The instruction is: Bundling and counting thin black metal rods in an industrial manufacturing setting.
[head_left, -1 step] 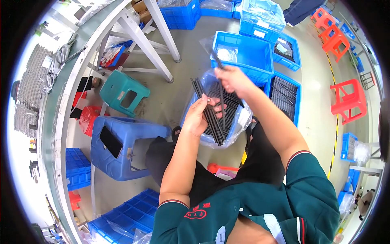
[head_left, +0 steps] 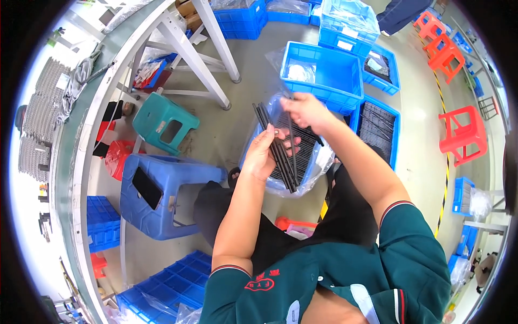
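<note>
My left hand (head_left: 261, 155) is closed round several long black strips (head_left: 284, 170), which slant down to the right. Above and to the right of it, my right hand (head_left: 307, 112) pinches the upper part of a thin black strip (head_left: 292, 135). That strip's lower end lies by the fingers of my left hand; whether they grip it I cannot tell. Below both hands is a bin lined with clear plastic (head_left: 324, 164), filled with rows of similar black strips (head_left: 306, 148).
Beyond the lined bin stands an open blue crate (head_left: 324, 94), with another crate of black strips (head_left: 376, 127) to its right. At left are a blue stool (head_left: 162, 178) bearing a phone (head_left: 147, 187), a green stool (head_left: 156, 119) and a workbench (head_left: 81, 135). Red stools (head_left: 463, 132) stand far right.
My right hand has shifted slightly down and left, and its strip has come closer to the bundle in my left hand. The left hand looks unmoved.
</note>
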### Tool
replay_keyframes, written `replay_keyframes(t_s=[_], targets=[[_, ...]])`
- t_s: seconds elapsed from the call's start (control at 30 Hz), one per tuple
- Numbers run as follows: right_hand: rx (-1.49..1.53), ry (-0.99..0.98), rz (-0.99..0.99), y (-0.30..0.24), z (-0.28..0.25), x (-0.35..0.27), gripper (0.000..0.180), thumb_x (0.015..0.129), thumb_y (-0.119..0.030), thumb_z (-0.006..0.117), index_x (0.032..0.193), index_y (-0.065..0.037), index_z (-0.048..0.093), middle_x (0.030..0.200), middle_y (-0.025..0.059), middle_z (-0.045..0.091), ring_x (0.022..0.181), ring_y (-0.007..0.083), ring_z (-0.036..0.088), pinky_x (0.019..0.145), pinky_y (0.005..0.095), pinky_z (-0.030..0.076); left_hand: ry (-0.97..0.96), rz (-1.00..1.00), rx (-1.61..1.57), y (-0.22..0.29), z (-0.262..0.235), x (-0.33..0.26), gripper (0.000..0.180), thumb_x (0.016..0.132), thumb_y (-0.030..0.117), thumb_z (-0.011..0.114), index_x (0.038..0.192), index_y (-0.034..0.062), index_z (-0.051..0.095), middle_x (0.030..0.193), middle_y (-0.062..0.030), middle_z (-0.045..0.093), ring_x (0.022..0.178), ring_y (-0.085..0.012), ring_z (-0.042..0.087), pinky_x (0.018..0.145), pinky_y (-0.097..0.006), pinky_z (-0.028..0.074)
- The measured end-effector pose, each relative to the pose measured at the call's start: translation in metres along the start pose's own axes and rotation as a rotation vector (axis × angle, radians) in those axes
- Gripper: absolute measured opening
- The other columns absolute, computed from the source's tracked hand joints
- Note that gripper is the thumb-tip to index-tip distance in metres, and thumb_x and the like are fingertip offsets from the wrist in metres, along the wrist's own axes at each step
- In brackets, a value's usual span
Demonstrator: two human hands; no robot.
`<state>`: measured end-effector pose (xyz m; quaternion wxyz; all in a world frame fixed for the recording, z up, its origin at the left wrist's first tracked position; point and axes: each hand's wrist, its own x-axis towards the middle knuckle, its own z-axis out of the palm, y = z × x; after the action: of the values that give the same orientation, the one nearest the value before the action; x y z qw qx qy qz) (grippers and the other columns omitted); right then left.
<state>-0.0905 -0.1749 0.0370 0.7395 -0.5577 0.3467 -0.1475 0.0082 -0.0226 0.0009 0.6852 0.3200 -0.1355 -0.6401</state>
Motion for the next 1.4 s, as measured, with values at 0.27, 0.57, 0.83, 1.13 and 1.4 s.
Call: replay_keyframes(t_s=[0.27,0.57,0.83,1.13,1.4], targets=[[-0.394,-0.135,-0.11,0.001,0.031,-0.012,0.023,0.084,-0.026,0.062,0.077,-0.004,0.057,0.06,0.0009,0.054,0.051,0.0084,0.05,0.05,0.0238,0.041,-0.081,-0.011,-0.031,0.0,-0.002,-0.002,0.033,0.09,0.042,0.052,0.083,0.0089,0.055,0.086,-0.0025,0.049,0.071,-0.0169,0.049,0.062,-0.037,0.048],[-0.174,-0.228,-0.014,0.002,0.024,-0.033,0.021,0.092,-0.019,0.043,0.104,-0.003,0.051,0.07,0.0064,0.057,0.046,0.0082,0.043,0.041,0.0219,0.032,0.293,0.313,-0.137,0.023,-0.017,0.005,0.031,0.092,0.038,0.051,0.084,0.0076,0.054,0.075,-0.0009,0.05,0.063,-0.0145,0.049,0.057,-0.034,0.047],[-0.317,-0.284,0.0,0.0,0.031,-0.06,0.02,0.088,-0.009,0.051,0.107,-0.005,0.044,0.064,0.0058,0.06,0.041,0.0081,0.05,0.035,0.0207,0.032,0.448,0.404,-0.191,0.029,-0.007,0.008,0.032,0.092,0.037,0.051,0.086,0.0058,0.055,0.066,-0.0003,0.047,0.058,-0.0133,0.047,0.053,-0.03,0.045],[-0.328,-0.169,-0.037,0.005,0.04,-0.06,0.036,0.087,-0.01,0.052,0.12,-0.003,0.041,0.066,0.0063,0.061,0.041,0.01,0.052,0.035,0.0236,0.036,0.504,0.385,-0.04,0.018,0.004,0.011,0.032,0.092,0.035,0.054,0.08,0.0054,0.056,0.062,-0.0007,0.048,0.053,-0.0118,0.046,0.05,-0.027,0.043],[-0.073,-0.094,-0.006,0.008,0.046,-0.037,0.041,0.089,-0.015,0.053,0.12,0.006,0.038,0.069,0.0101,0.057,0.047,0.0149,0.055,0.038,0.0256,0.043,0.283,0.293,0.064,-0.007,0.01,0.015,0.034,0.093,0.036,0.051,0.075,0.0071,0.052,0.054,-0.0015,0.045,0.04,-0.0116,0.041,0.037,-0.027,0.034]])
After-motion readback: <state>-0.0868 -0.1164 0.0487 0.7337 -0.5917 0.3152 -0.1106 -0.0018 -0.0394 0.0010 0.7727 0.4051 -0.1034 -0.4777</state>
